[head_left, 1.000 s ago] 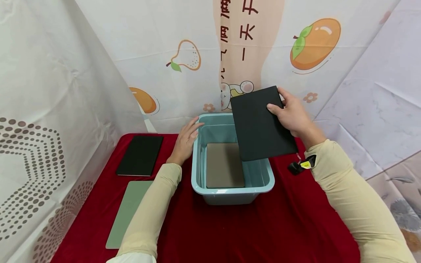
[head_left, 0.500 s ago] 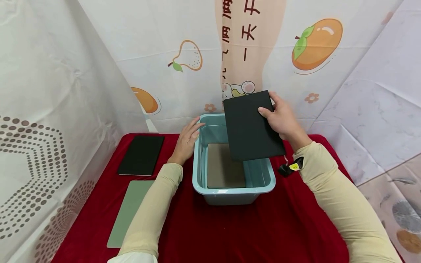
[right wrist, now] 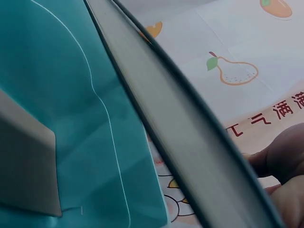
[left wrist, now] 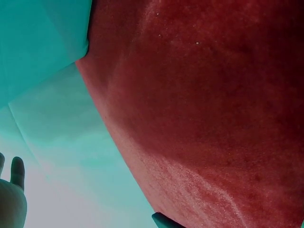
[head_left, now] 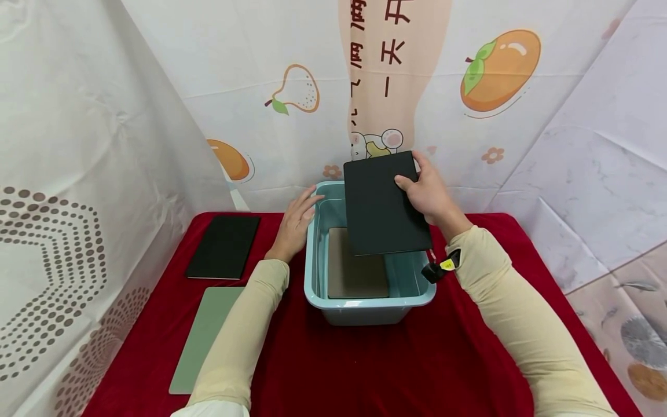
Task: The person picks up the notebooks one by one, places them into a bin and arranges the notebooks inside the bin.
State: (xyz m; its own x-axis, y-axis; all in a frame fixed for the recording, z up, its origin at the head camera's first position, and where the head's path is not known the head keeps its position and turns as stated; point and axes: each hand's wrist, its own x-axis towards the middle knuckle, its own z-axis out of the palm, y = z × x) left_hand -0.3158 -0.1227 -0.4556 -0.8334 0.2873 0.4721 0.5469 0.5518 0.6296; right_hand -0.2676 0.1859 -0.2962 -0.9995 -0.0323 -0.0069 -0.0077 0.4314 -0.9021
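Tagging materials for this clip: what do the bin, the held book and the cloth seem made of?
Bin: probably smooth, glossy plastic; its rounded rim catches highlights.
Held book: matte black cover, card or leatherette unclear; pale page edges suggest paper.
Cloth: likely velvet, given its soft sheen.

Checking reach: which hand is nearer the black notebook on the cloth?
Left hand: right of the black notebook, at the tub. Right hand: farther right, gripping a second notebook.
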